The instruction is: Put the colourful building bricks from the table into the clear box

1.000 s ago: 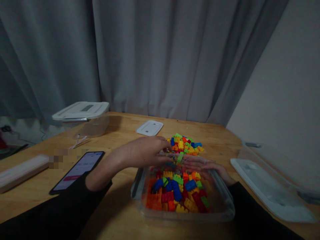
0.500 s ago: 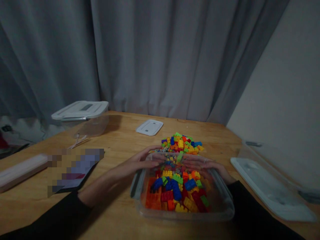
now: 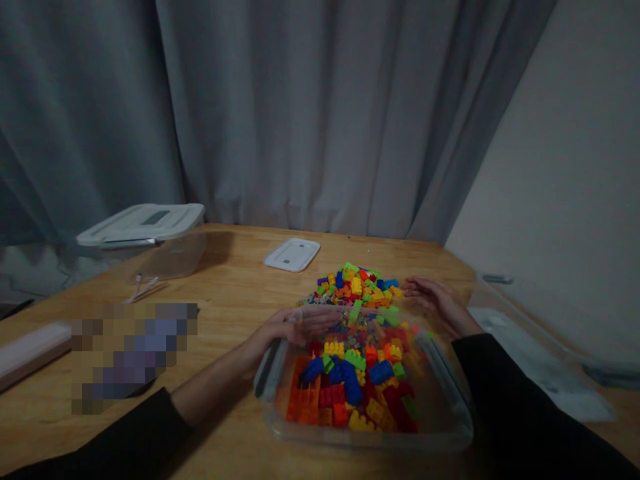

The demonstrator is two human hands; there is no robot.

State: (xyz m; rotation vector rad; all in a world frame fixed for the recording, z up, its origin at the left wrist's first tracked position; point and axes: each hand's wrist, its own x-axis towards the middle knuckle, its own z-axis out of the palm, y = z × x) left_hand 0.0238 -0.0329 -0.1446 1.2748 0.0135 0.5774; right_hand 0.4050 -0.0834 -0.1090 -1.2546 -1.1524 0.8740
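Observation:
A clear plastic box [image 3: 440, 437] stands on the table in front of me, holding several toy building bricks [image 3: 345, 390] in red, blue, yellow, green and orange. My left hand [image 3: 295, 327] is at its far left corner, fingers stretched out flat behind the far wall and partly seen through the plastic. Beyond the box lies a heap of loose bricks [image 3: 356, 287], with small grey and coloured pieces spread toward me. My right hand [image 3: 437, 300] is at the right side of this heap, fingers extended and apart, with nothing visible in it.
At the back left stands a lidded clear box [image 3: 173, 257] with a white cable [image 3: 143, 290] near it. A small white lid [image 3: 293, 255] lies behind the heap. On the right are another clear box [image 3: 540, 320] and a pale lid [image 3: 545, 373]. A pale case [image 3: 35, 353] lies left.
My right hand has left the far side of the box and moved right and forward, beside the heap. My left hand stays at the far left corner. The view has shifted slightly.

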